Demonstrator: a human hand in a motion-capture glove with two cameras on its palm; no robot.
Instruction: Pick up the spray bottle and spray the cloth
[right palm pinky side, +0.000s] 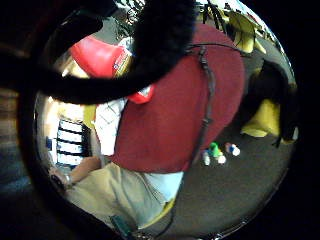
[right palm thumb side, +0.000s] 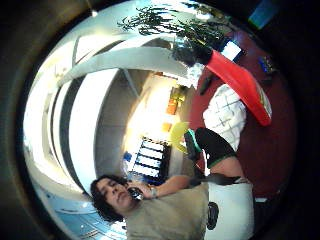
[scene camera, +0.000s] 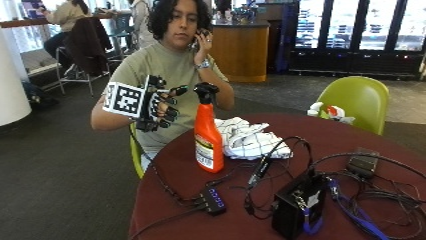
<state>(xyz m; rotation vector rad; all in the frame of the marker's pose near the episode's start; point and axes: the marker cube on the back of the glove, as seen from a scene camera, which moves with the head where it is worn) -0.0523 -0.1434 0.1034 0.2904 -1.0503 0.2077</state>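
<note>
1. Outside view: the gloved right hand (scene camera: 162, 103) hovers beside the spray bottle (scene camera: 207, 131), fingers spread and empty, apparently lining up a grasp. The bottle stands upright on the table (scene camera: 373, 145), just beside the cloth (scene camera: 249, 139).
2. Thumb-side palm view: bottle (right palm thumb side: 235, 80) and cloth (right palm thumb side: 226, 116) lie together on the table.

A round table (scene camera: 373, 150) with a dark red top carries an upright orange spray bottle (scene camera: 208, 135) near its edge. Just beside the bottle lies a crumpled white checked cloth (scene camera: 249, 140). A black box (scene camera: 296, 202), a small hub (scene camera: 214, 200) and tangled cables (scene camera: 373, 192) also rest on it.
</note>
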